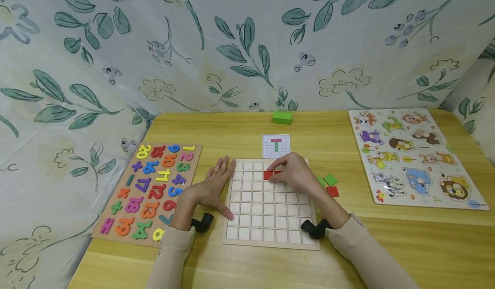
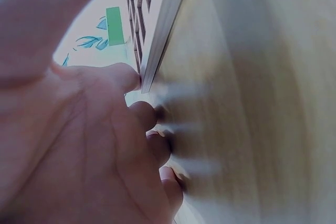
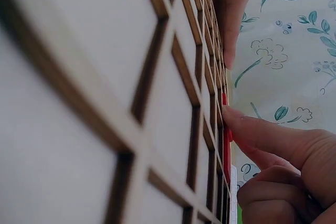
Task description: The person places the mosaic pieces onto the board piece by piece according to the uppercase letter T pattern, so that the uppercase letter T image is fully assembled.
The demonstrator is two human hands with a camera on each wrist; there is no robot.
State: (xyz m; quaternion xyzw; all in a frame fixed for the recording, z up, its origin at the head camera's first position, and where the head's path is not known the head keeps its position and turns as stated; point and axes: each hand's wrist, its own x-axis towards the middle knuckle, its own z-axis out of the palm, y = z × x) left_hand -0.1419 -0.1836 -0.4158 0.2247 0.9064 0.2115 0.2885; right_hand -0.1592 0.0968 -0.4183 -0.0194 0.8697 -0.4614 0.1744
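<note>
A wooden grid board (image 1: 251, 209) lies flat on the table. Two red square tiles sit in neighbouring places in its second row from the top; the left red tile (image 1: 267, 176) has my right hand (image 1: 295, 173) at it, pinching with thumb and index finger. The right wrist view shows the thumb (image 3: 252, 127) against red at the grid's surface, other fingers curled under. With fingers spread, my left hand (image 1: 209, 192) rests along the board's left edge, thumb near the lower left and fingertips near the upper left corner. Its palm faces the left wrist camera.
Beyond the board lies a pattern card (image 1: 267, 151) showing a red and green T, with a green block (image 1: 282, 117) farther back. Loose green tiles (image 1: 330, 179) and a red tile (image 1: 332, 191) lie right of the board. A number board (image 1: 127, 181) is left, an animal puzzle (image 1: 425, 201) right.
</note>
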